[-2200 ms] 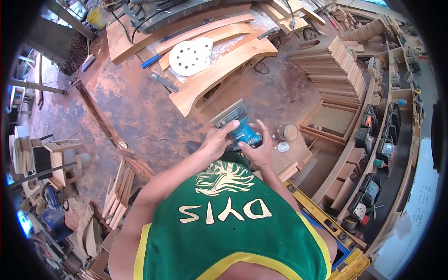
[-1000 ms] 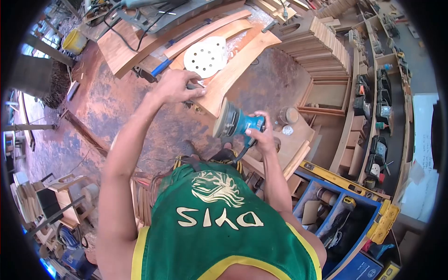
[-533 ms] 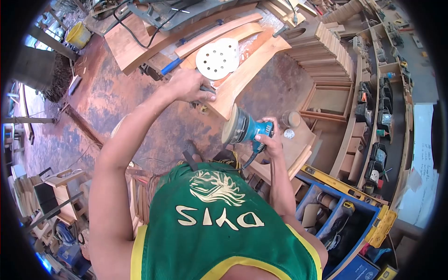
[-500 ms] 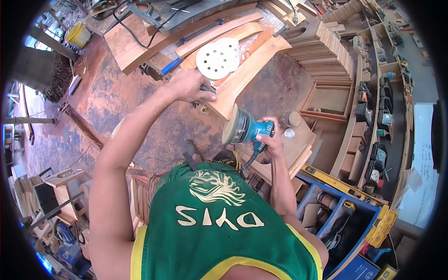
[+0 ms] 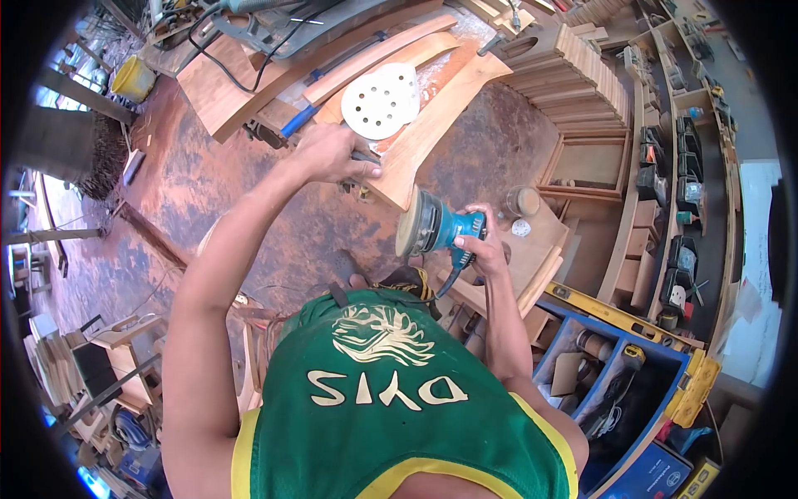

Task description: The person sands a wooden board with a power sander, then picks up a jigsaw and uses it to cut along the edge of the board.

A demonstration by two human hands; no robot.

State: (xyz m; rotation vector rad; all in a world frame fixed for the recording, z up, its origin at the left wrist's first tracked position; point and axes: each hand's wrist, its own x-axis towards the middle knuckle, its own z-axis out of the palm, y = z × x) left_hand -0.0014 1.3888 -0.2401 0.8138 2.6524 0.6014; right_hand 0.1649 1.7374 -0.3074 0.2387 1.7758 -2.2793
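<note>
My right hand is wrapped around the body of a blue random orbital sander. The sander is tipped on its side, its round pad facing left, right by the near corner of a shaped wooden board. At the board's near end my left hand is closed around a dark piece, mostly hidden by the fingers; I cannot tell what it is. Just beyond that hand, white sanding discs with holes lie on the work. A blue-handled clamp sticks out to their left.
Curved wooden pieces lie behind the discs. A wooden stool-like surface at right carries a jar and a small perforated disc. Stacked boards stand at back right. A blue toolbox sits lower right.
The view has shifted slightly, so the board and discs appear a little further left. Both hands keep their grips, and the sander stays beside the board's corner.
</note>
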